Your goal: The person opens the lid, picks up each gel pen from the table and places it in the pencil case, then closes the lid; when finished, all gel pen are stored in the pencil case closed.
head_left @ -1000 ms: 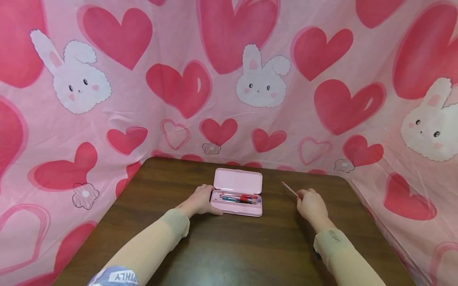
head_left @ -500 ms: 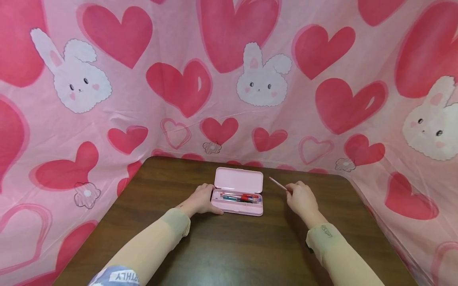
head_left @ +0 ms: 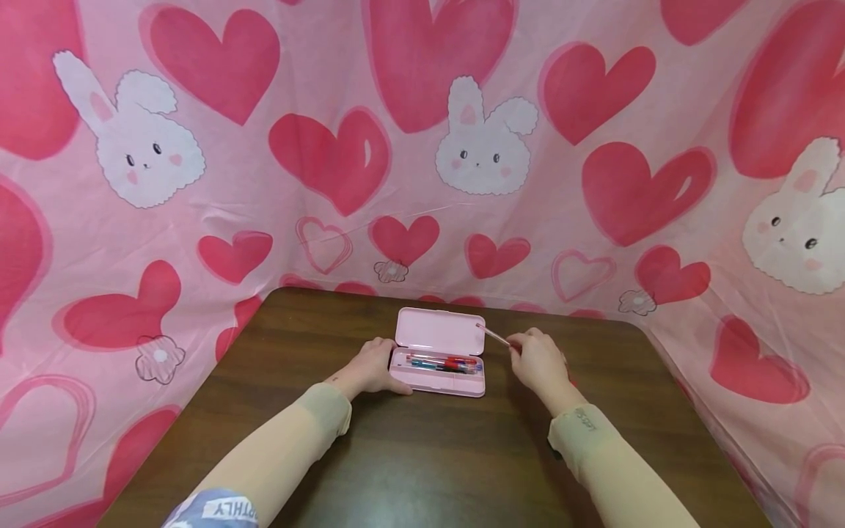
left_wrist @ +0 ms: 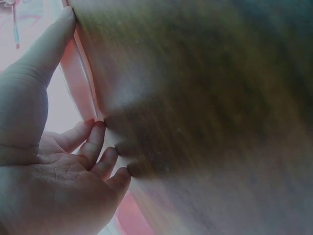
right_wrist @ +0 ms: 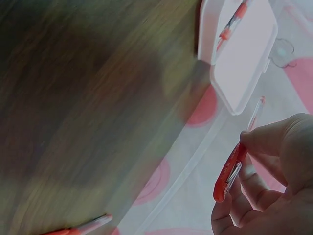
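Observation:
A pink pencil case (head_left: 432, 380) lies on the table with its lid (head_left: 439, 330) raised at the back. Several pens (head_left: 444, 364) with red, blue and dark parts lie inside. My left hand (head_left: 370, 370) grips the left end of the case, thumb along the front edge and fingers at the end. Up and to the right of the case, my right hand (head_left: 543, 370) pinches a red pen (right_wrist: 226, 172). Its clear barrel points left, and its tip overlaps the lid's right edge in the head view.
Another red pen (right_wrist: 93, 226) lies on the table, low in the right wrist view, right of the case. The brown wooden table (head_left: 396, 469) has rounded back corners. A pink cloth (head_left: 568, 213) with hearts and rabbits hangs behind it and at both sides.
My right hand has moved left with the red pen, from well right of the pencil case to close beside its lid. The left hand and the case have stayed in place.

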Motion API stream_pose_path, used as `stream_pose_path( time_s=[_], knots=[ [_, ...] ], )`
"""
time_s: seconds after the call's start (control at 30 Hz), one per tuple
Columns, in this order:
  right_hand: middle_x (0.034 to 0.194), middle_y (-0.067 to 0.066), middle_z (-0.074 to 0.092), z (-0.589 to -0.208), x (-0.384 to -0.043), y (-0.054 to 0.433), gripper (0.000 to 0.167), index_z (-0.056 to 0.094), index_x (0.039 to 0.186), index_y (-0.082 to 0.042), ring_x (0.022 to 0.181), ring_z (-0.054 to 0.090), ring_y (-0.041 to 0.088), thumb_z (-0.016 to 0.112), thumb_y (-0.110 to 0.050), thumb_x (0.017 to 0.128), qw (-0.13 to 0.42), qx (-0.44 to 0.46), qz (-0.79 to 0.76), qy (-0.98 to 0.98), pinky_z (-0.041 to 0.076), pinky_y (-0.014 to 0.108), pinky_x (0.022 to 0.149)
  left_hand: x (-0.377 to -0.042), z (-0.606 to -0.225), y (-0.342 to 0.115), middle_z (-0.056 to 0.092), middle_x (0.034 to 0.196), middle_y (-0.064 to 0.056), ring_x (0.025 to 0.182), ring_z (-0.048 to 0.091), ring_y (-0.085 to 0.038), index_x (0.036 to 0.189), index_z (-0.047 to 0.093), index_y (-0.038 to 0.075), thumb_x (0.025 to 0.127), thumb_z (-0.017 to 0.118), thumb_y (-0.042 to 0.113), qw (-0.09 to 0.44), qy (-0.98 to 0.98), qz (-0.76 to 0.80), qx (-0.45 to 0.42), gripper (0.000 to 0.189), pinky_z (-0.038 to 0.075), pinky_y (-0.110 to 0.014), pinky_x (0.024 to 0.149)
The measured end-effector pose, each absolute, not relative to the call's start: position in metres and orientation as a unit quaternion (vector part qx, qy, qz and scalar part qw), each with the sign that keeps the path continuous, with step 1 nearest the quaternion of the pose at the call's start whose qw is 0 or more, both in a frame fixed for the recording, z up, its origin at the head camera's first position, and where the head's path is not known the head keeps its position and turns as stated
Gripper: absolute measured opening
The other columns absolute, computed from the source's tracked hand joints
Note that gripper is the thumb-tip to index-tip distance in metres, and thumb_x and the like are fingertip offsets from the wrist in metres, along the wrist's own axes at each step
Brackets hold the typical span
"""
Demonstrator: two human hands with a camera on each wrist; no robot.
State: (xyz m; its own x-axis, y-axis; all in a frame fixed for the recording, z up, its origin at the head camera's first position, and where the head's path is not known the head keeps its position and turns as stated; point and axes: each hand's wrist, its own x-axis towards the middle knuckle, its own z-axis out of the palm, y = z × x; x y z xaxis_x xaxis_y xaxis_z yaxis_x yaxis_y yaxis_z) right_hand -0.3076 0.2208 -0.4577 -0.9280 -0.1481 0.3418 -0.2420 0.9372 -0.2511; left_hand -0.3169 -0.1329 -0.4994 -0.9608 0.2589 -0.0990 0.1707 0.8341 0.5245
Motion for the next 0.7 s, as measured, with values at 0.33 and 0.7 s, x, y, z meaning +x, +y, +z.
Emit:
stream_pose_path(
  time_s=[0.33,0.7],
  knots=[
    [0.107,0.017,0.073,-0.456,-0.315,0.19,0.022,0.084,0.119,-0.009,0.098,0.067,0.038,0.077,-0.014,0.099,0.145,0.112,0.161,-0.97,0.059,0.056,0.093,-0.319,-0.499,-0.134,0.059,0.142,-0.012,0.132,0.052,-0.03,0.15,0.054,0.005,0.071,0.101,0.056,0.079,0.956,0.262,0.109,0.105,0.049,-0.053,0.122],
    [0.116,0.019,0.075,-0.46,-0.315,0.16,0.024,0.084,0.122,-0.012,0.107,0.069,0.038,0.079,-0.017,0.099,0.125,0.124,0.166,-0.97,0.059,0.057,0.102,-0.316,-0.497,-0.132,0.061,0.141,-0.014,0.132,0.053,-0.031,0.149,0.056,0.003,0.072,0.101,0.054,0.076,0.955,0.263,0.117,0.103,0.049,-0.054,0.122]
  ],
)
